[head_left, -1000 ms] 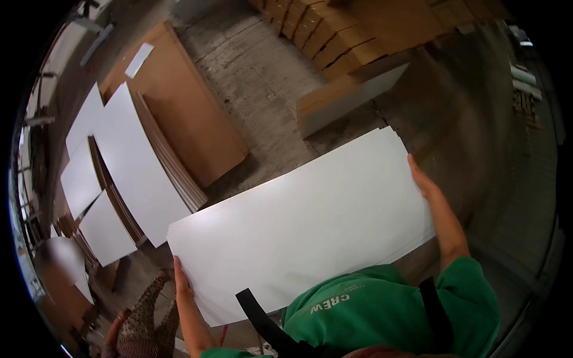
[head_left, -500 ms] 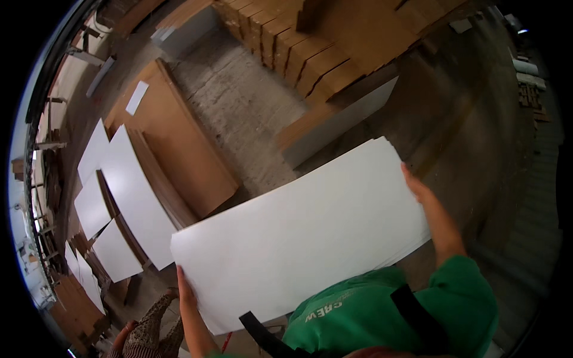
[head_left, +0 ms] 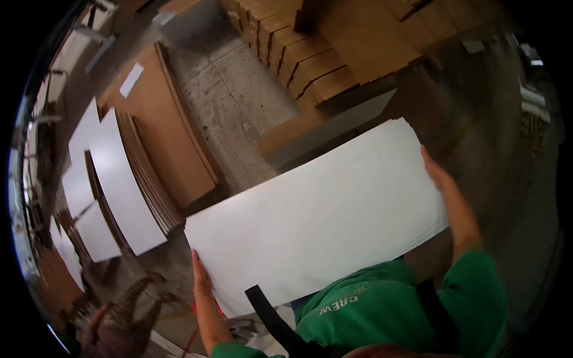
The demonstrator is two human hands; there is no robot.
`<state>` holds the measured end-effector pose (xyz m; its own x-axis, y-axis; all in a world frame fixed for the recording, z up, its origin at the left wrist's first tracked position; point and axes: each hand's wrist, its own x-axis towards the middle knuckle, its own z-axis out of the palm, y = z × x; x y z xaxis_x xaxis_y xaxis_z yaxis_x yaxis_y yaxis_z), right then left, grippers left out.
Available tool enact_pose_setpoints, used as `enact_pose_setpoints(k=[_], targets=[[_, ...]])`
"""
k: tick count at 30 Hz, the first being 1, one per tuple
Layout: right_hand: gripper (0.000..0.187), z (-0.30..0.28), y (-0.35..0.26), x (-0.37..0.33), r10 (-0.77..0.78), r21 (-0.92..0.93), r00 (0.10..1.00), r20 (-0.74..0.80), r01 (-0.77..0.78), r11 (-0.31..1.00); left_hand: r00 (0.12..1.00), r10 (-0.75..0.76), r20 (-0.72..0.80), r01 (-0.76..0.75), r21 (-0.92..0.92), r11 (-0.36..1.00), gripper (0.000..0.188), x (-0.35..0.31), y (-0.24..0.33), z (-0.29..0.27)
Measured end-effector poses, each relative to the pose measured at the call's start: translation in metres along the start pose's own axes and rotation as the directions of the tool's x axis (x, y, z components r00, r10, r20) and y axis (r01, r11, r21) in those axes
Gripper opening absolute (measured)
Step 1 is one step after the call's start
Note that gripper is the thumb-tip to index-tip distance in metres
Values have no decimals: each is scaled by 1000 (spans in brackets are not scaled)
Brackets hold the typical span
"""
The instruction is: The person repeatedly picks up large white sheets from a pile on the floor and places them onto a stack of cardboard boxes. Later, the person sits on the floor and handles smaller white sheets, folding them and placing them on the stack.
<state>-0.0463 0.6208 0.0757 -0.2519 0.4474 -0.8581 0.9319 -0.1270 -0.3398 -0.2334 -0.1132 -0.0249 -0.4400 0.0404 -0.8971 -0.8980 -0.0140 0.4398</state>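
A stack of long white panels point(head_left: 316, 215) spans the space in front of my body, its right end farther out than its left. My left hand point(head_left: 201, 273) is closed along the stack's left short edge, fingers out of sight underneath. At the opposite short edge my right hand point(head_left: 434, 169) grips the panels, its fingers also partly hidden. The sheets lie slightly uneven at the corners and along the near edge, which reaches my green shirt point(head_left: 358, 310).
Stacks of white panels point(head_left: 122, 179) and a large brown board point(head_left: 161, 119) lie to the left. Folded cardboard point(head_left: 322, 65) is piled at the far side, with a white-faced board stack point(head_left: 328, 131) before it. Another person point(head_left: 122, 322) is at the lower left.
The panel stack and both my hands have shifted a little to the right and farther out in view. The surroundings have slid left, and both hands keep their hold.
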Motion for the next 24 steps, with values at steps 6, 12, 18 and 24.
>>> enact_pose_setpoints(k=[6,12,18,24], targets=[[91,-12,18,44,151,-59,988,1,-151,987,992,-125,-12,126,37,991,75,22,-12,59],[89,-31,66,176,158,-171,987,-9,-157,973,988,-131,-79,137,68,988,76,74,-59,122],[85,-67,110,331,236,-128,972,14,-233,964,973,-196,-120,206,80,975,73,175,-121,225],[79,-99,129,428,210,-95,977,-24,-211,973,931,-273,-242,333,260,906,87,278,-195,288]])
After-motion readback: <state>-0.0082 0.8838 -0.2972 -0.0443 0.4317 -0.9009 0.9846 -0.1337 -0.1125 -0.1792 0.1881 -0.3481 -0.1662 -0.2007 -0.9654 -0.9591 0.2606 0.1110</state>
